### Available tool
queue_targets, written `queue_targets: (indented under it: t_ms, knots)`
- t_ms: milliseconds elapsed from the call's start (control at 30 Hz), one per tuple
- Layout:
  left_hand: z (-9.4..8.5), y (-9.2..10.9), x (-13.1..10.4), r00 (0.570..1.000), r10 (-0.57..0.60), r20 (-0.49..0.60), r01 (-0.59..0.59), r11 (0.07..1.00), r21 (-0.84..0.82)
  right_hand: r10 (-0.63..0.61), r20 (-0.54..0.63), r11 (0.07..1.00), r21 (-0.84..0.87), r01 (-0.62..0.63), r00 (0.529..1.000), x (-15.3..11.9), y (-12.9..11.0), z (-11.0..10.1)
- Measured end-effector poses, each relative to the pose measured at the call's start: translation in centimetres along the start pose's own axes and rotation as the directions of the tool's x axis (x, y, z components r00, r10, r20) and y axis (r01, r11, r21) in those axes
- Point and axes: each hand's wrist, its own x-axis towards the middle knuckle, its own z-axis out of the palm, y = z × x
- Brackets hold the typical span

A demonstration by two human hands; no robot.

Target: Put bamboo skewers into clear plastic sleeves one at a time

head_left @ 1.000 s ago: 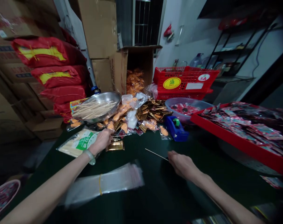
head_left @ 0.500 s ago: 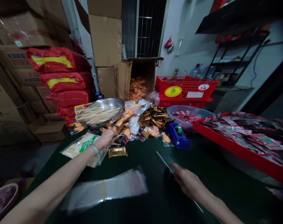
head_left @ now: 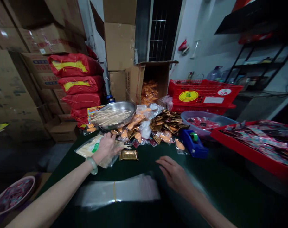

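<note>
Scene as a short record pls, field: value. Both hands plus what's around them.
left hand: over the bag of sticks; loose stick ends show beside it, grip unclear
right hand: over the dark green table; nothing visible in it
between hands: gold packet
near edge: clear bags with a yellow band, blurred
behind left hand: metal bowl holding sticks
beyond right hand: blue tape dispenser
right side: red tray heaped with packets

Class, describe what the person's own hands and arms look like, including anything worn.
The left hand and right hand are ungloved, with no sleeves in view. A smooth, rounded, pale greenish bangle circles the left wrist; no jewellery shows on the right.
</note>
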Motion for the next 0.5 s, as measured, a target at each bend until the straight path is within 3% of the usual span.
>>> queue_targets:
  t_ms: [67,200,333,500]
  knots:
    - [1.0,-0.5,-1.0,0.995,-0.076,0.057,0.075,0.997,0.014,-0.092,0.099,0.995,-0.020,0.095,0.991,3.6,-3.1,1.2]
    - [3.3,-1.8,-1.4,0.988,-0.112,0.104,0.117,0.992,-0.043,-0.038,0.301,0.976,-0.195,0.100,0.953,9.5,-7.0,4.1]
    - [3.6,-2.9,-1.9,0.997,-0.077,0.016,0.079,0.982,-0.173,-0.064,0.319,0.963,-0.229,0.143,0.946,12.7,-8.1,6.7]
    - [3.4,-3.5,-4.3,0.996,0.031,-0.088,-0.057,0.950,-0.307,-0.135,0.350,0.954,-0.207,0.217,0.927,15.6,-9.0,9.1]
